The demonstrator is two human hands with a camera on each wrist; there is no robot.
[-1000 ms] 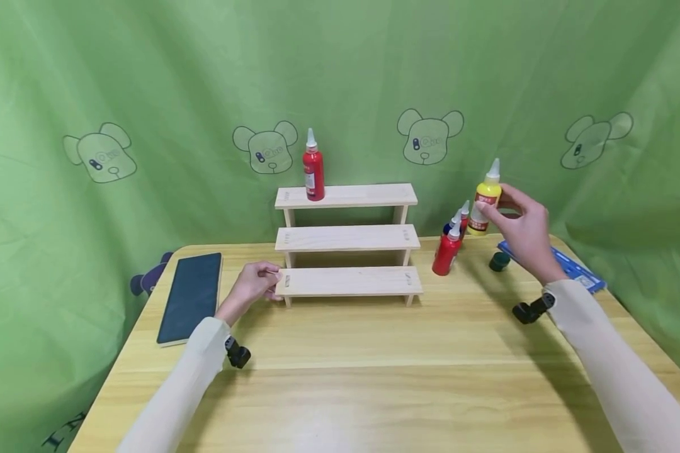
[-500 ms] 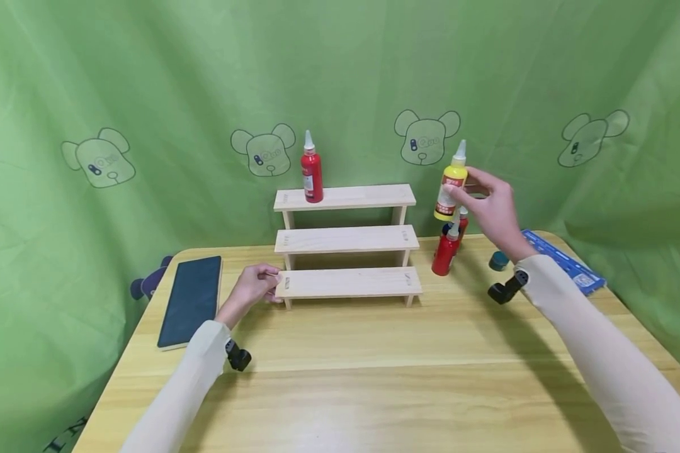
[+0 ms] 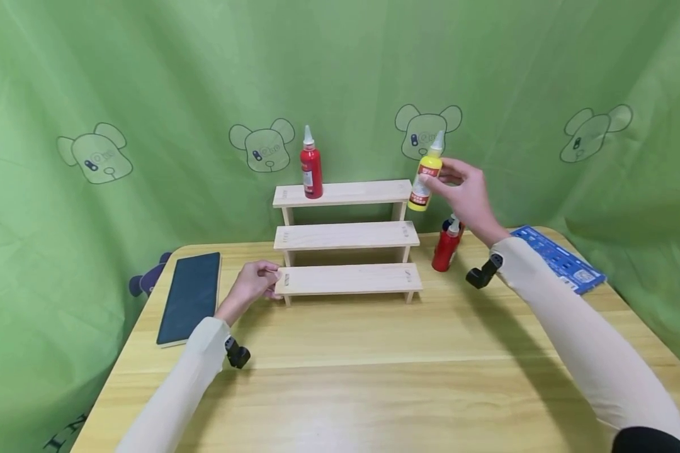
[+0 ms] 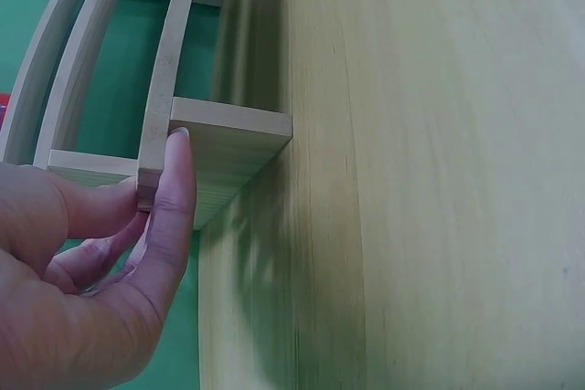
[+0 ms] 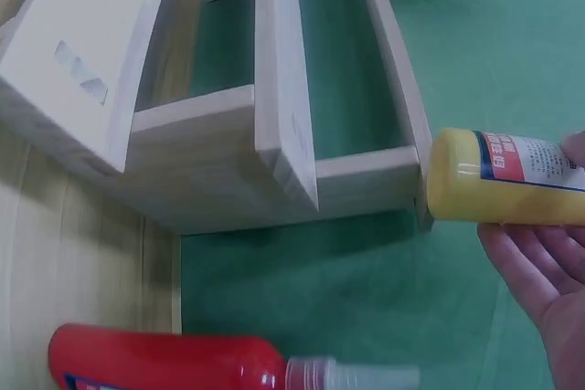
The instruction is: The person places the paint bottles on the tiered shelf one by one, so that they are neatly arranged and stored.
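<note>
1. The fingers of the right hand (image 3: 467, 192) grip the yellow bottle (image 3: 425, 182) around its body, above the tabletop (image 3: 345, 377).
2. From those fingers, the top board (image 3: 362, 192) lies to the left, its near end just beside the bottle (whether they touch, I cannot tell).
3. The bottle's long axis is near upright, tip leaning right.
4. The left hand (image 3: 255, 283) is farther from it, fingers pinching the left end of the lowest board (image 3: 345, 280).
5. Below the right fingers stands a red bottle (image 3: 446, 250).
</note>
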